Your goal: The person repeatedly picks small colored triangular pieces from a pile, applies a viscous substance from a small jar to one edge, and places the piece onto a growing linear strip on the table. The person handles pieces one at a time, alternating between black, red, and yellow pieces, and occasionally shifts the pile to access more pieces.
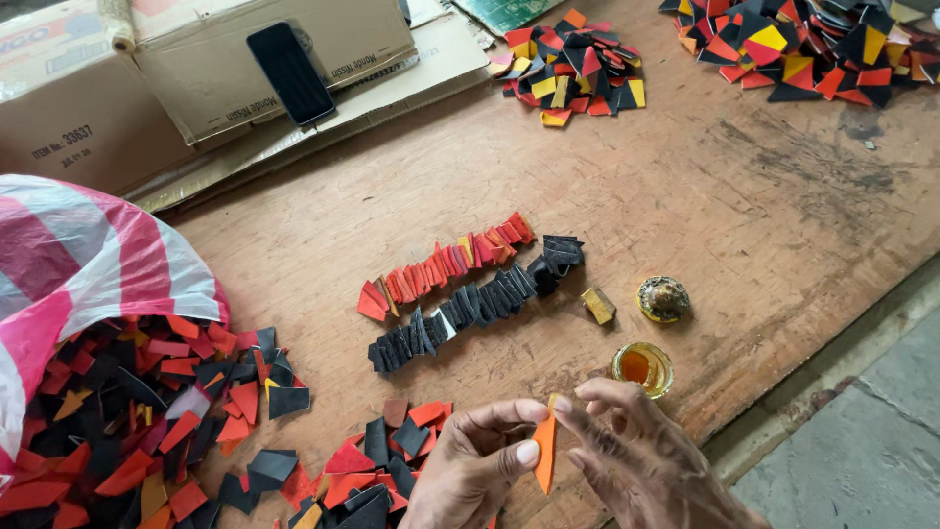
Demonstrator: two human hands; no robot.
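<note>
Both hands pinch one orange scrap at bottom centre: left hand thumb on its face, right hand fingertips at its top edge. Risk: the open glue jar sits just beside the right knuckles, so a wrist swing could tip it. The red row and black row mid-frame look loosely stacked; a nudge could scatter them.

Worn wooden tabletop, grey floor
</note>
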